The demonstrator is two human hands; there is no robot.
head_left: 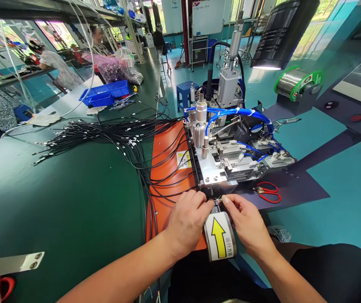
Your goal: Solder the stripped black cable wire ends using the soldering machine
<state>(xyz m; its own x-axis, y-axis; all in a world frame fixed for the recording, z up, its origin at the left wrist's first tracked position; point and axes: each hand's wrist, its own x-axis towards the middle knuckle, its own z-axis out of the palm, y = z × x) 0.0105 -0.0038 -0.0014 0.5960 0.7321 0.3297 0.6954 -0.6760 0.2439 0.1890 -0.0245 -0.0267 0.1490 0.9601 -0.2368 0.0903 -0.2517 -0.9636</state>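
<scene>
Right behind the spot where the left hand [186,221] and the right hand [246,223] pinch, the metal machine [227,162] stands like a wall. Blue hoses [230,112] loop over it, so there is no way through. On the near side of the pinch, between both wrists, the curved cover with the yellow arrow [220,240] sticks up. Left of the pinch, black cables [120,134] cross the orange mat [164,202], and a hand would brush them. Farther left, the green table [57,198] gives flat room to slide. Right of the pinch lie red scissors [267,192], near but not touching. Above both hands the air is open.
</scene>
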